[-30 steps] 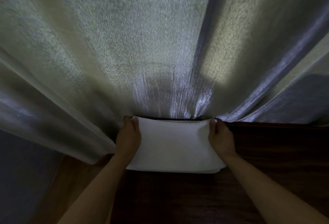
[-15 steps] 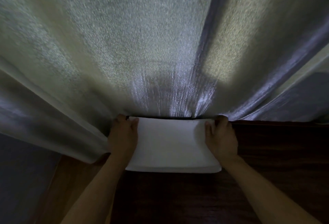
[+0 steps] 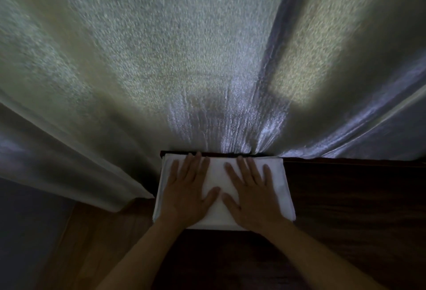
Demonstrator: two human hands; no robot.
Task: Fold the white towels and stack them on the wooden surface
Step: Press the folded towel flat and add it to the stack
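head view, looking down. folded white towel [image 3: 280,188] lies flat on dark wooden surface [image 3: 357,209], at its far left corner, w/ far edge right against the curtain [image 3: 161,59] that hangs behind and drapes down past the surface's left side. towel is a neat rectangle; layered edges show along its right and near sides, but whether that is one towel or a stack of several cannot be told.

left hand [image 3: 187,194] lies palm-down on the towel's left half, fingers straight and spread apart, fingertips reaching almost to the far edge, thumb angled inward toward centre. right hand [image 3: 252,197] lies palm-down on the right half in mirror pose: fingers straight, spread, thumb pointing inward. the two thumbs are close to each other near towel centre but apart. neither hand curls round or pinches the cloth; both rest flat on top. both forearms enter from the bottom edge, bare.

strips of towel show uncovered at far left, far right and betw. the hands. lighter brown floor [image 3: 96,243] shows lower left, below the surface's edge. light patch falls on curtain upper right; scene is dim overall, fabric texture slightly blurred.
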